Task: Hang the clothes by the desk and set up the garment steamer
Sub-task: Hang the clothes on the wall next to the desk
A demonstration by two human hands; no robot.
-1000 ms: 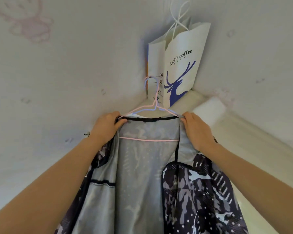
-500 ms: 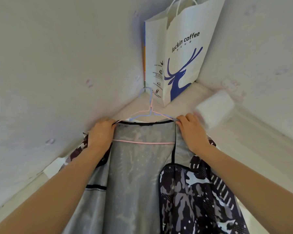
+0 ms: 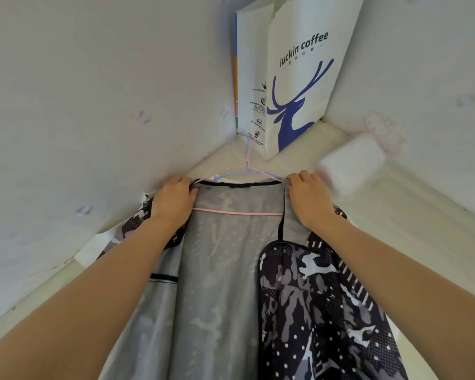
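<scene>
Camo-print jacket with grey mesh lining (image 3: 225,283) fills the lower frame, hanging open-fronted, lining toward camera, shoulders draped over a thin pink-and-lilac wire hanger (image 3: 239,212). White pale-patterned walls (image 3: 93,91) meet in a corner behind; a cream ledge (image 3: 395,215) runs along their base. White paper coffee bag with blue deer print (image 3: 294,86) stands on the ledge in the corner, just behind the hanger hook. Blurred white block (image 3: 351,165), unidentifiable, sits on the ledge beside the right hand. Hook tip sits at the ledge corner by the bag; whether it has actually caught on anything cannot be told. Step in hand, judged: seating the hanger and squaring the jacket. To do it well, keep both shoulders level, confirm the hook bears weight before letting go, and release evenly so the thin wire doesn't tip. Left hand (image 3: 173,198) is curled round the jacket's left shoulder at the collar end, gripping fabric, likely hanger wire under it. Right hand (image 3: 307,196) likewise clasps the right shoulder, fingers folded over the collar edge. No garment steamer in view.
</scene>
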